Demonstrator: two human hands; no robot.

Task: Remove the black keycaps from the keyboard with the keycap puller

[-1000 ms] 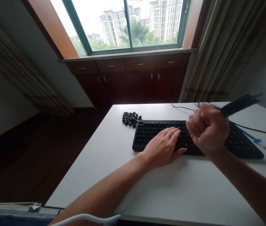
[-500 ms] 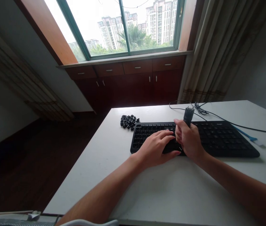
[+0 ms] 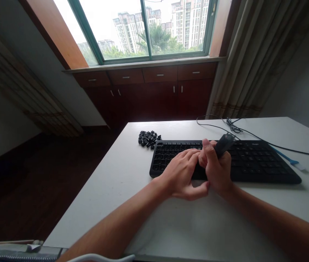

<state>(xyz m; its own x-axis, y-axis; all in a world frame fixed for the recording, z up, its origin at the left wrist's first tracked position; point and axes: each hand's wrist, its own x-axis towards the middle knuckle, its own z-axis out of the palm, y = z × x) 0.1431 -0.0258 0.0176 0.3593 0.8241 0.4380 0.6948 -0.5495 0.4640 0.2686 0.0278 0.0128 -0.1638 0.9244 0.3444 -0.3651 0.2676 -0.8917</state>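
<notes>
A black keyboard point(image 3: 258, 163) lies across the white table, its left part showing bare key sockets where caps are off. My right hand point(image 3: 218, 169) is wrapped round the thick dark handle of what looks like a screwdriver point(image 3: 225, 144), over the middle of the keyboard. The handle's end leans up and to the right; the working end is hidden behind my hands. My left hand point(image 3: 183, 171) rests flat on the keyboard's left half, fingers stretched out and touching my right hand, thumb extended along the front edge. A pile of loose black keycaps point(image 3: 148, 139) sits by the keyboard's far left corner.
A blue tool with a pale bristle-like end point(image 3: 293, 162) lies at the keyboard's right side, partly under or behind it. A black cable point(image 3: 233, 125) runs, bundled, along the table's point(image 3: 100, 203) far right. Beyond stand a wooden cabinet point(image 3: 154, 98) and a window.
My right hand has tipped the handle from nearly upright over to the right. My left thumb has come down toward the front edge, and the hands are closer together.
</notes>
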